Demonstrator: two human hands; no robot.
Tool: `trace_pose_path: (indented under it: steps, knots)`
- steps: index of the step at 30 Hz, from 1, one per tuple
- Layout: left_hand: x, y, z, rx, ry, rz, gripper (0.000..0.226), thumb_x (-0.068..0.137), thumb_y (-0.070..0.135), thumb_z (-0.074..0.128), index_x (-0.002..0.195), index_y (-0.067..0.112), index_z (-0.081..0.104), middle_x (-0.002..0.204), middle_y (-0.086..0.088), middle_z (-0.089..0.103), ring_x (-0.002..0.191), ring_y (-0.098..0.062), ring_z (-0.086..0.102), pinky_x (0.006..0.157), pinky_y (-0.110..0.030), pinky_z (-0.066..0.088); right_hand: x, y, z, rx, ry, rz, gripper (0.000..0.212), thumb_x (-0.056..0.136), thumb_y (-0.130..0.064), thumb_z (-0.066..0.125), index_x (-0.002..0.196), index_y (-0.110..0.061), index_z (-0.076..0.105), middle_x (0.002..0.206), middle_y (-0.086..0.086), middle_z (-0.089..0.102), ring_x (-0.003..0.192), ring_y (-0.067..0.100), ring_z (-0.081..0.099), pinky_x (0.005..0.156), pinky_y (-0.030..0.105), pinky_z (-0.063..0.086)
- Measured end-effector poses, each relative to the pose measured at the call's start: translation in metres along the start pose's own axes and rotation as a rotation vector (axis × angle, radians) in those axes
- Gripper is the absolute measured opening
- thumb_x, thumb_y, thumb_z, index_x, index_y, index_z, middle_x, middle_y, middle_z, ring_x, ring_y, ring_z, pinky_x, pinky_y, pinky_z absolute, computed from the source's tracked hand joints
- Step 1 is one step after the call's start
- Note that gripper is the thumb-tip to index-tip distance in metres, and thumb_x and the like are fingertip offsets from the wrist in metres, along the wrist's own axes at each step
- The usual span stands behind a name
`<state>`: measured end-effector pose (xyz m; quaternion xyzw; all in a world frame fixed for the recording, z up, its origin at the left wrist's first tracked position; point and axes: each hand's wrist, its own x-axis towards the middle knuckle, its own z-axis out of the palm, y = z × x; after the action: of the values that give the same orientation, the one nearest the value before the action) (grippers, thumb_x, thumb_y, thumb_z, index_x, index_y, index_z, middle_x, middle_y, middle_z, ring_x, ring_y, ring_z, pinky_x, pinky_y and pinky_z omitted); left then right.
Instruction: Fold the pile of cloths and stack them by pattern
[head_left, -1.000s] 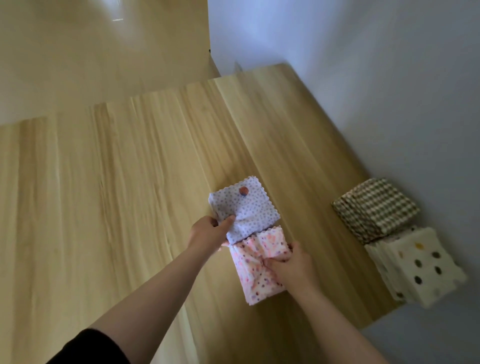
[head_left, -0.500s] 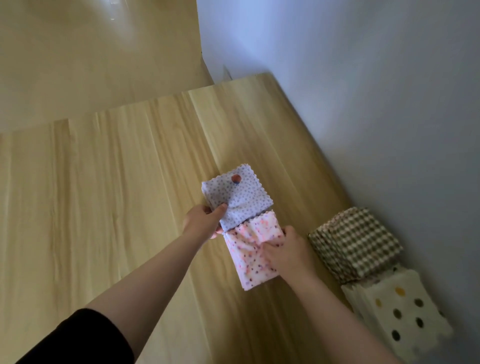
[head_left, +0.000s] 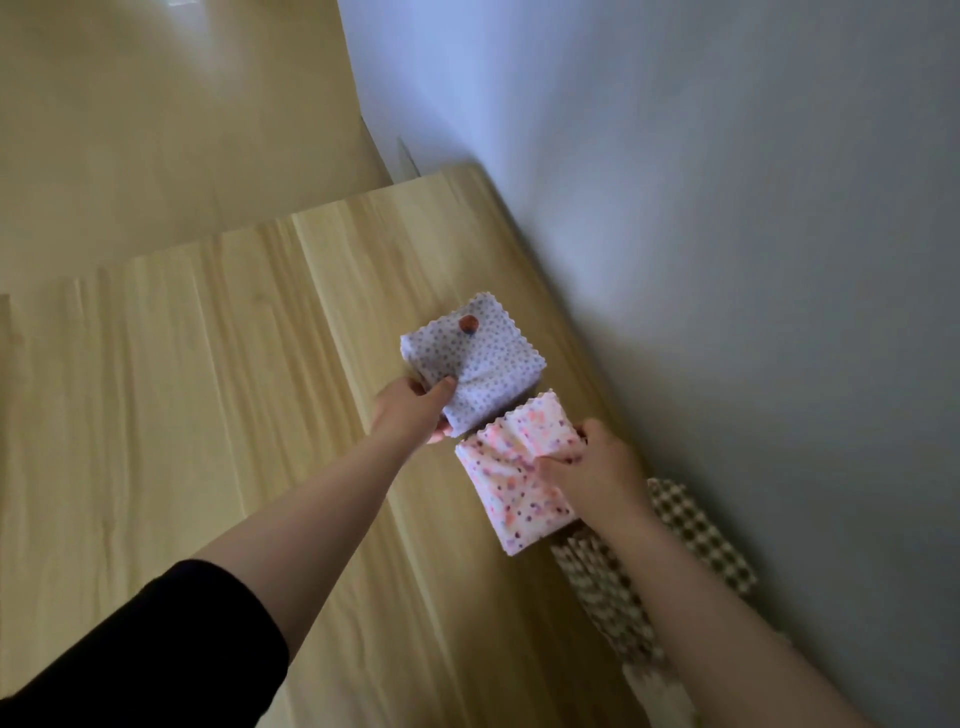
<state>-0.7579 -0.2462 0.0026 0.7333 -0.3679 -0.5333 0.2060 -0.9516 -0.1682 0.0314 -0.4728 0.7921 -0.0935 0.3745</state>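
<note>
I am watching the wooden table (head_left: 182, 415) lying along the wall on the right. The checked stack (head_left: 696, 530) is sitting at the near right. The left hand (head_left: 410, 410) is pinching the folded lilac cloth (head_left: 483, 358). Just nearer, the right hand (head_left: 597, 462) is gripping the folded pink cloth (head_left: 519, 499).

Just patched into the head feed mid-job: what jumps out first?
On the wooden table, the left hand pinches a folded lilac dotted cloth, and right beside it the right hand pinches a pink speckled cloth. A brown checked stack sits by the wall, lower right.
</note>
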Motion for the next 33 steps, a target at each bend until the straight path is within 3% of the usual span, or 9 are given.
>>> trace_pose_path:
  steps: [2,6,10,15,18,21,33]
  knots:
    - [0.006,0.012,0.01,-0.028,-0.022,0.009,0.03,0.091,0.037,0.062,0.097,0.009,0.057,0.077,-0.005,0.067,0.059,-0.016,0.068,0.055,-0.023,0.057,0.007,0.006,-0.009,0.013,0.01,0.012,0.044,0.079,-0.035,0.071,0.115,-0.014,0.053,0.111,0.004,0.063,0.096,0.024,0.062,0.081,0.039,0.054]
    - [0.021,0.033,0.026,-0.017,-0.037,0.029,0.029,0.091,0.037,0.063,0.099,0.01,0.056,0.076,-0.004,0.066,0.06,-0.018,0.068,0.065,-0.029,0.059,0.02,0.016,-0.023,0.042,0.017,0.029,0.051,0.079,-0.038,0.075,0.119,-0.015,0.054,0.115,0.001,0.063,0.101,0.023,0.062,0.081,0.034,0.052]
    - [0.031,0.045,0.039,0.003,-0.041,0.04,0.032,0.09,0.039,0.063,0.101,0.01,0.057,0.074,-0.005,0.068,0.062,-0.019,0.07,0.073,-0.034,0.06,0.027,0.025,-0.032,0.019,0.079,0.036,0.049,0.077,-0.037,0.075,0.115,-0.012,0.059,0.113,0.005,0.066,0.1,0.025,0.063,0.084,0.038,0.054]
    - [0.036,0.052,0.046,0.077,-0.031,0.066,0.03,0.088,0.043,0.063,0.088,0.014,0.055,0.068,-0.004,0.069,0.072,-0.025,0.073,0.08,-0.042,0.06,0.032,0.033,-0.035,0.022,0.12,0.055,0.046,0.076,-0.038,0.076,0.11,-0.012,0.061,0.109,0.005,0.068,0.098,0.025,0.064,0.081,0.034,0.052]
    - [0.036,0.052,0.045,0.074,-0.035,0.062,0.033,0.088,0.044,0.063,0.094,0.012,0.057,0.069,-0.004,0.07,0.072,-0.024,0.073,0.08,-0.044,0.06,0.035,0.033,-0.035,0.034,0.125,0.055,0.045,0.076,-0.039,0.076,0.109,-0.012,0.061,0.108,0.004,0.067,0.097,0.025,0.064,0.079,0.032,0.051]
    - [0.034,0.054,0.044,0.074,-0.037,0.065,0.037,0.088,0.044,0.063,0.098,0.009,0.057,0.071,-0.004,0.07,0.074,-0.025,0.073,0.08,-0.044,0.06,0.038,0.033,-0.034,0.06,0.135,0.058,0.047,0.076,-0.04,0.076,0.111,-0.012,0.06,0.109,0.005,0.067,0.098,0.025,0.063,0.081,0.034,0.052]
    - [0.013,0.058,0.037,0.076,-0.032,0.091,0.034,0.09,0.049,0.06,0.077,0.019,0.052,0.076,-0.008,0.07,0.074,-0.02,0.071,0.079,-0.035,0.058,0.033,0.03,-0.04,0.09,0.208,0.005,0.048,0.08,-0.035,0.072,0.121,-0.013,0.058,0.119,0.008,0.065,0.105,0.026,0.062,0.09,0.037,0.051]
